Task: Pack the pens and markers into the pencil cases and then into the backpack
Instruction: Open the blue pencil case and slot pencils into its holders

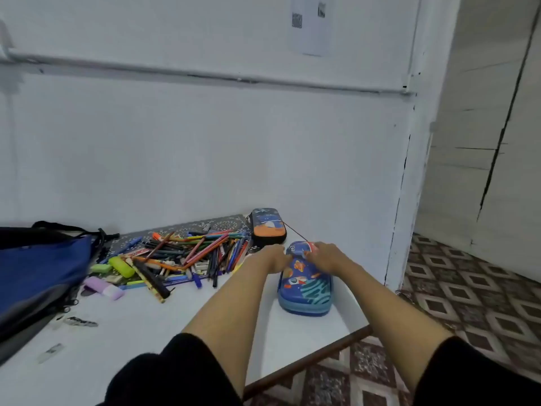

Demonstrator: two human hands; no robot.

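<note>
A blue pencil case (pixel 306 285) with space pictures lies near the table's right edge. My left hand (pixel 275 256) grips its far left end and my right hand (pixel 325 256) holds its far right end. A second case (pixel 268 227), dark with an orange patch, lies zipped just behind, against the wall. A heap of pens, pencils and markers (pixel 187 253) is spread over a patterned sheet to the left. A blue and black backpack (pixel 38 273) lies at the far left. My fingertips are hidden behind the blue case.
The white table (pixel 164 326) has a brown front edge (pixel 319 358) at the right, with patterned floor tiles (pixel 456 303) beyond. Green and purple highlighters (pixel 117 273) lie by the backpack. A white wall stands close behind everything.
</note>
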